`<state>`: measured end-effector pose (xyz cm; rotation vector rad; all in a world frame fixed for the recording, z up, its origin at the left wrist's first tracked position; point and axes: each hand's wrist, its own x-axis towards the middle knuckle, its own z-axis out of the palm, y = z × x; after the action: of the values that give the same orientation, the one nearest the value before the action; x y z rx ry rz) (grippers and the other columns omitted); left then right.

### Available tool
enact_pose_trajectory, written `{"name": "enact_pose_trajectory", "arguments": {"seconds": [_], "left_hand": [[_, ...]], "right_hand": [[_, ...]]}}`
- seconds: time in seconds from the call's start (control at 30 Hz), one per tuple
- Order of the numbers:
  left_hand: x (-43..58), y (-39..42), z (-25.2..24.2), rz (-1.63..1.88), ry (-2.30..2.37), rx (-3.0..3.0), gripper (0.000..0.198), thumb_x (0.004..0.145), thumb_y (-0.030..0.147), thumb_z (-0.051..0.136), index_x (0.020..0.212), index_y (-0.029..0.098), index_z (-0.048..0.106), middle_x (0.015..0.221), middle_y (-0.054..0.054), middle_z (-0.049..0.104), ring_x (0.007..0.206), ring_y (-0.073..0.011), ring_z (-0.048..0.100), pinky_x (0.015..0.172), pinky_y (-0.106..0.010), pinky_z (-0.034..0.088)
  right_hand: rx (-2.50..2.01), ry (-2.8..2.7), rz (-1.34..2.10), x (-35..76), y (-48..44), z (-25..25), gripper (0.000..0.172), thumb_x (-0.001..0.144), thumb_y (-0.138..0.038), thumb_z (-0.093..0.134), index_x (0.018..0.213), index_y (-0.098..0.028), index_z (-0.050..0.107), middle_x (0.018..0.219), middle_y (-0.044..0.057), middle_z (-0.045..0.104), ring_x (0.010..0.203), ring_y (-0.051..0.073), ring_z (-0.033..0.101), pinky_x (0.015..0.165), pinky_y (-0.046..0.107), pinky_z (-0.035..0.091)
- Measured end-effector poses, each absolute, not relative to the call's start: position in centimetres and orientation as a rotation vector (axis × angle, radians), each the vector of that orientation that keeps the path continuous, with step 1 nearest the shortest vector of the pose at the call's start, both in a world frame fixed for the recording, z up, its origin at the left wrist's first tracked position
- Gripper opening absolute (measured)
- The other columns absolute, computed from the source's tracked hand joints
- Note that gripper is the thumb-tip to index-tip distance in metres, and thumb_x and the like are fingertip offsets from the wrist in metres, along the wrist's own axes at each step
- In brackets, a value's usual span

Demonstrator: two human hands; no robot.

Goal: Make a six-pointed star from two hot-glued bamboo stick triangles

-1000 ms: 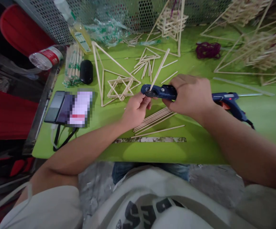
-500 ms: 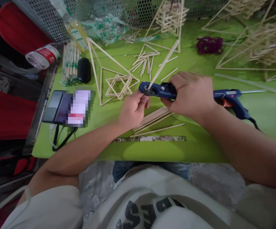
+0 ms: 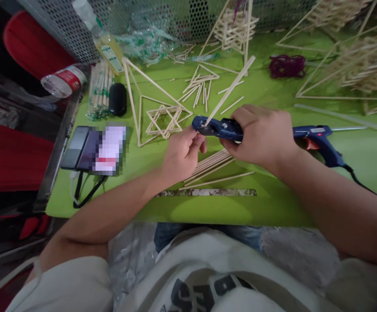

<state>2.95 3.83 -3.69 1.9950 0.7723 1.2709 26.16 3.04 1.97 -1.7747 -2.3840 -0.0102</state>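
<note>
My right hand (image 3: 263,134) is wrapped round the handles of a blue hand cutter (image 3: 219,128), its jaws pointing left. Pale thin wooden sticks (image 3: 231,89), held close together, rise from the jaws and lean up to the right. Below the jaws, the fingers of my left hand (image 3: 182,154) are pinched at the lower end of these sticks, partly hidden by the cutter head. Under my hands lies a row of long loose sticks (image 3: 212,165). A blue glue gun (image 3: 321,141) with a red light rests just right of my right hand.
A triangular stick frame (image 3: 139,117) and a star-shaped stick piece (image 3: 164,121) lie left. Short cut sticks (image 3: 204,89) are beyond my hands. Purple cord (image 3: 286,66) and larger stick structures (image 3: 354,73) stand at back right. A phone (image 3: 110,149) and bottle (image 3: 110,50) are left.
The held sticks lean slightly further right. Both hands keep their grip at the cutter, and the whole view has shifted a little.
</note>
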Motion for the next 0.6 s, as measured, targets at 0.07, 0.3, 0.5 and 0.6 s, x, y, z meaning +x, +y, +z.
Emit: {"name": "enact_pose_trajectory", "arguments": {"seconds": [0.07,0.3,0.5,0.6], "left_hand": [[3.05,3.74,-3.63,1.275,0.752,1.945,0.039,0.128,0.044,0.054,0.1,0.023,0.07,0.074,0.001,0.072,0.062,-0.0127,0.067,0.064,-0.03,0.051],[3.2,3.46,-3.68,1.207,0.833,1.764,0.049,0.123,0.063,0.059,0.099,0.023,0.07,0.075,0.0,0.072,0.064,-0.0144,0.066,0.066,-0.031,0.055],[3.16,3.42,-3.4,1.239,0.845,1.775,0.049,0.123,0.064,0.06,0.099,0.024,0.071,0.074,0.001,0.072,0.064,-0.0146,0.067,0.066,-0.031,0.055],[3.1,3.39,-3.06,1.216,0.862,1.772,0.052,0.122,0.067,0.06,0.096,0.024,0.07,0.074,0.0,0.073,0.064,-0.0154,0.068,0.068,-0.033,0.058]], "right_hand": [[-1.779,-2.378,-0.002,26.2,3.07,1.97,0.033,0.1,-0.04,0.068,0.126,-0.024,0.081,0.123,0.02,0.084,0.106,0.043,0.078,0.076,0.049,0.05],[-1.788,-2.387,-0.035,26.16,3.16,1.87,0.033,0.099,-0.045,0.068,0.121,-0.023,0.081,0.118,0.019,0.085,0.102,0.043,0.078,0.071,0.047,0.047],[-1.781,-2.369,-0.023,25.97,2.97,1.92,0.035,0.101,-0.046,0.066,0.124,-0.024,0.081,0.119,0.02,0.085,0.102,0.044,0.078,0.072,0.048,0.048],[-1.782,-2.382,-0.04,25.98,2.92,1.94,0.036,0.101,-0.047,0.065,0.125,-0.025,0.081,0.12,0.019,0.085,0.103,0.044,0.078,0.071,0.048,0.048]]}}
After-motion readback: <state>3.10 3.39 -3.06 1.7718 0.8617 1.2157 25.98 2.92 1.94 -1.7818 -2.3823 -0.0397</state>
